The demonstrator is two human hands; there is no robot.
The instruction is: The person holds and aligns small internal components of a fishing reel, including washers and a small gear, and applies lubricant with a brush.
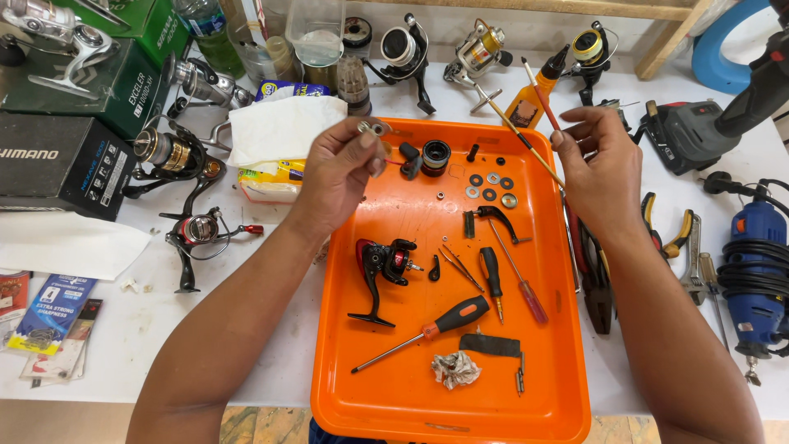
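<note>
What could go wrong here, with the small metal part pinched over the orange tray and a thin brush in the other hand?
1. The small silver metal part sits only in the left hand fingertips; it might slip and bounce off the orange plastic tray.
2. The right hand holds a thin wooden-handled brush above loose dark and silver washers, which a sweep could scatter.

orange tray [567, 345] | black-orange screwdriver [448, 319] | crumpled foil [454, 368] | blue rotary tool [756, 271] | tissue pack [279, 144]

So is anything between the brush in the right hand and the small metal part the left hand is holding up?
Nothing visible. The brush in the right hand and the small metal part in the left hand have only open air above the orange tray between them.
</note>
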